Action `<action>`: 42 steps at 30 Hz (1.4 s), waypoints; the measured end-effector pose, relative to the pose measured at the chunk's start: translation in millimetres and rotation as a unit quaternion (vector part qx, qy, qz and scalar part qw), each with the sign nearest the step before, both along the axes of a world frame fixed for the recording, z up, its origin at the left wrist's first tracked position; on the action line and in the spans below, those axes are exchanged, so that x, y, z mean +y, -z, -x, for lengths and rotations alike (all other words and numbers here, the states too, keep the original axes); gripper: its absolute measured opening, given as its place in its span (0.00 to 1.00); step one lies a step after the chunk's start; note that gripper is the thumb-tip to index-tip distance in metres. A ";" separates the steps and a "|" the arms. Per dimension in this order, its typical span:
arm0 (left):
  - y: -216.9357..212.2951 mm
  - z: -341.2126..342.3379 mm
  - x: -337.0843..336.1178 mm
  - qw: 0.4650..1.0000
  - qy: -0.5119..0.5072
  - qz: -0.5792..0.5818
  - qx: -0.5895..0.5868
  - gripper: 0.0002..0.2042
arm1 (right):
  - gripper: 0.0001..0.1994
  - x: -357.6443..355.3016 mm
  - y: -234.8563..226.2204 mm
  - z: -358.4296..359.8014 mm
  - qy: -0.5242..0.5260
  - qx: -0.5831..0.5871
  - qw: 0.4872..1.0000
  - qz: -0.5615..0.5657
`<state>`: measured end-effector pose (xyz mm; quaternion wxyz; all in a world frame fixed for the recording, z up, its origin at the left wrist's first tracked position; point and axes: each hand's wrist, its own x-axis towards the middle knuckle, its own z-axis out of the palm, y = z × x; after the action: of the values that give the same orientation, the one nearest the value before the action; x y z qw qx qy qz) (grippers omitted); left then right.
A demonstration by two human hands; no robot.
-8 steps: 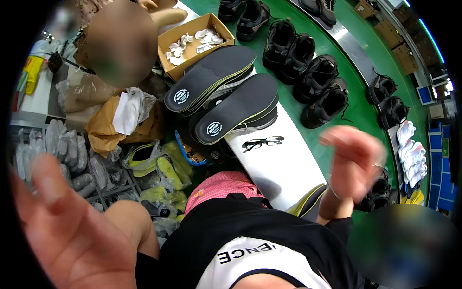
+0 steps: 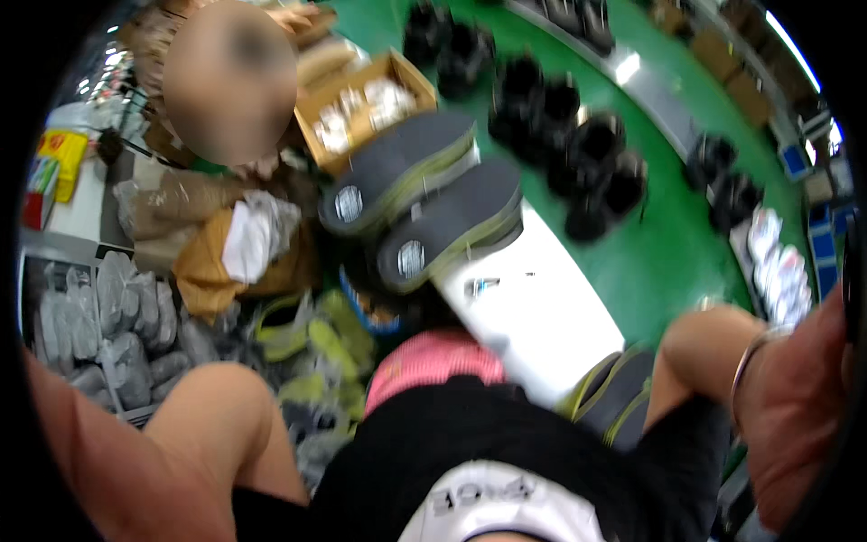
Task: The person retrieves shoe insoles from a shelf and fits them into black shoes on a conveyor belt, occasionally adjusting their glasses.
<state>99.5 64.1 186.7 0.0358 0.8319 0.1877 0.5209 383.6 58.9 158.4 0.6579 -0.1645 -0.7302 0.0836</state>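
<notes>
My left hand [image 2: 117, 461] is at the lower left rim of the view, its fingers cut off by the dark edge. My right hand [image 2: 795, 406] is raised at the far right, a silver bangle at its wrist; its fingers are also lost at the rim. No held thing shows in either one. Between the arms, two stacks of dark grey insoles with lime edges, a rear stack [image 2: 397, 163] and a front stack [image 2: 461, 212], lie on a white tabletop [image 2: 560, 312]. A blurred pair of glasses [image 2: 483, 286] rests in front of them. More insoles [image 2: 614, 393] lie beside my right elbow.
An open cardboard box [image 2: 411, 77] with crumpled white paper stands behind the insoles. Several black shoes [image 2: 596, 144] line the green surface beyond. Bagged grey items [image 2: 126, 307] fill a crate at left, next to a brown paper bag [image 2: 212, 262]. Another person is at the far left.
Both my hands have moved outward to the picture's rims, the right one farther right, the left one lower. The view has shifted slightly and blurred. The insoles and glasses stay on the table.
</notes>
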 end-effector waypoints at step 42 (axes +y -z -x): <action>464.2 157.0 -224.5 0.376 -0.516 0.744 -0.195 0.19 | 0.18 180.0 304.5 0.6 0.150 -0.358 0.882 0.265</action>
<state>-57.5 -160.3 -277.5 0.4002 0.0879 0.8808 0.2372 383.0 238.9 -146.0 0.2879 -0.4592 -0.8333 0.1092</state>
